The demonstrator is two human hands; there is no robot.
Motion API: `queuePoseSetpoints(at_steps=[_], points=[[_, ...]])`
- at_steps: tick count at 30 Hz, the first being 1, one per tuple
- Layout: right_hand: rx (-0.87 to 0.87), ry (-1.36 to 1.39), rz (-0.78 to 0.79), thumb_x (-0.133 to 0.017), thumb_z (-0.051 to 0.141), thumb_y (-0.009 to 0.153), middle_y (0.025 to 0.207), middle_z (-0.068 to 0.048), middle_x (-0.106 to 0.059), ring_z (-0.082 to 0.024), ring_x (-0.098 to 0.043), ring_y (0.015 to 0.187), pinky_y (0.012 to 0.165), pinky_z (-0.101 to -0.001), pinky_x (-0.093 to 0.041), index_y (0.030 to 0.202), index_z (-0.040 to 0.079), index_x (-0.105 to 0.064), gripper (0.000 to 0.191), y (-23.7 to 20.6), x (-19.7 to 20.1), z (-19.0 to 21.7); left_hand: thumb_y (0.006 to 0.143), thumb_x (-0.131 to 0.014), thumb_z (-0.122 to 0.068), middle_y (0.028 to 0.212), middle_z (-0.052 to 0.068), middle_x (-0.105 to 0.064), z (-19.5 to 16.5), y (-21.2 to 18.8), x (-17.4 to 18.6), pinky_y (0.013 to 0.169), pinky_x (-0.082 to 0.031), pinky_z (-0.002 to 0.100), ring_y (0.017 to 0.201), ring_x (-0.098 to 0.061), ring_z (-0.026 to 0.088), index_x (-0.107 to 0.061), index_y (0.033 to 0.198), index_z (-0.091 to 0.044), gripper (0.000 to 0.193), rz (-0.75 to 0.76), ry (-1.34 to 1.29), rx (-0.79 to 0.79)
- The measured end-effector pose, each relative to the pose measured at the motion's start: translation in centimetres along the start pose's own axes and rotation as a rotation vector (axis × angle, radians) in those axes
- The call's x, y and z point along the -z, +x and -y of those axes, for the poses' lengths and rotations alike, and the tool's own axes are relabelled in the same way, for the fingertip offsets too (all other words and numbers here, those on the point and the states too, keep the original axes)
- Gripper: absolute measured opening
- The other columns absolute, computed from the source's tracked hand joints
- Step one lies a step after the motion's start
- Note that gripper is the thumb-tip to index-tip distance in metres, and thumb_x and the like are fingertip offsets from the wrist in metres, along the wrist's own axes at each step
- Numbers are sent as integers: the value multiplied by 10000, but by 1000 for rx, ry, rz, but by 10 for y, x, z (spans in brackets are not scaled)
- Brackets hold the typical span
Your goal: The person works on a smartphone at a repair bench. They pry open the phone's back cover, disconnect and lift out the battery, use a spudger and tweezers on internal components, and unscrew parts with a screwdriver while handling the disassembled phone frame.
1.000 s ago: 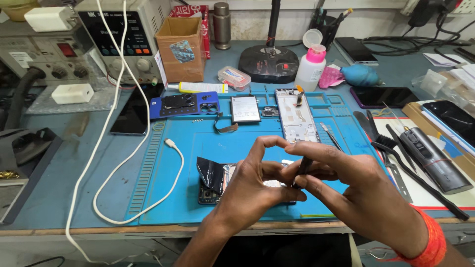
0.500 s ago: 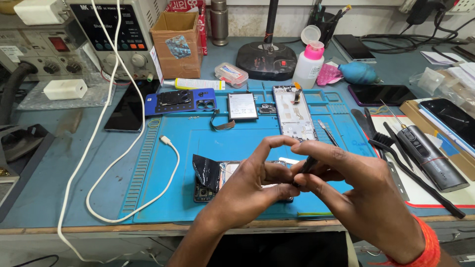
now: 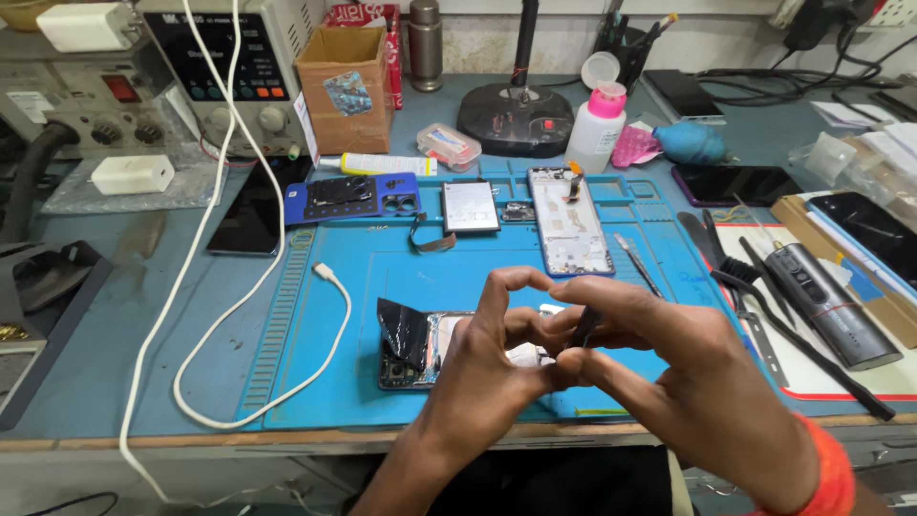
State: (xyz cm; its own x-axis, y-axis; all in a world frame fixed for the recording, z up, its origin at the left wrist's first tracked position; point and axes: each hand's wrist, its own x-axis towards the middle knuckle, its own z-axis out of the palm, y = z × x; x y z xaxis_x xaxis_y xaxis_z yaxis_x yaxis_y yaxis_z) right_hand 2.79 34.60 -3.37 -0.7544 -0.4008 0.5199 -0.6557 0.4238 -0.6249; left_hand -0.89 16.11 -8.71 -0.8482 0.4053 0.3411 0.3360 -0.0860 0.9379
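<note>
Currently: 2 hands, left hand (image 3: pixel 482 368) and right hand (image 3: pixel 669 373), fingertips pinched shut on small dark tool (image 3: pixel 583 327) above opened phone (image 3: pixel 420 346); likely light, fragile; grip edges.

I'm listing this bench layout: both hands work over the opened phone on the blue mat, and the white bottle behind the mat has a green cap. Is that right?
Not quite. In the head view the white bottle has a pink cap, not green. The rest holds: the left hand and right hand meet over the opened phone on the blue mat.
</note>
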Motion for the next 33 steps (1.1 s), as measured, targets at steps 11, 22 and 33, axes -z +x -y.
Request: queuePoseSetpoints(at_steps=[11,22,33], points=[[-74,-20,58,-719,16,895,982,-35,-814,-141,-774,930,823,-294,-612,1419,152,-584,558,10,9,3,932,-637,38,1094,92,-728,-4,-1,22,914,-615,338,1051,-721,162,-406,1458,-89,588,211,-174,69],[-114,-3,43,-726,41,913,978,-51,-777,-175,-790,935,818,-312,-628,1398,135,-564,520,10,3,1,863,-757,24,988,118,-752,-4,0,13,791,-661,317,939,-762,160,-364,1290,-82,590,79,-55,70],[-109,-225,-83,-736,66,851,936,-67,-819,-173,-783,876,739,-314,-618,1289,81,-490,503,9,25,-6,742,-867,-279,1296,181,-625,-16,-3,37,1006,-418,518,1232,-557,343,-503,1374,-81,755,182,627,-187]])
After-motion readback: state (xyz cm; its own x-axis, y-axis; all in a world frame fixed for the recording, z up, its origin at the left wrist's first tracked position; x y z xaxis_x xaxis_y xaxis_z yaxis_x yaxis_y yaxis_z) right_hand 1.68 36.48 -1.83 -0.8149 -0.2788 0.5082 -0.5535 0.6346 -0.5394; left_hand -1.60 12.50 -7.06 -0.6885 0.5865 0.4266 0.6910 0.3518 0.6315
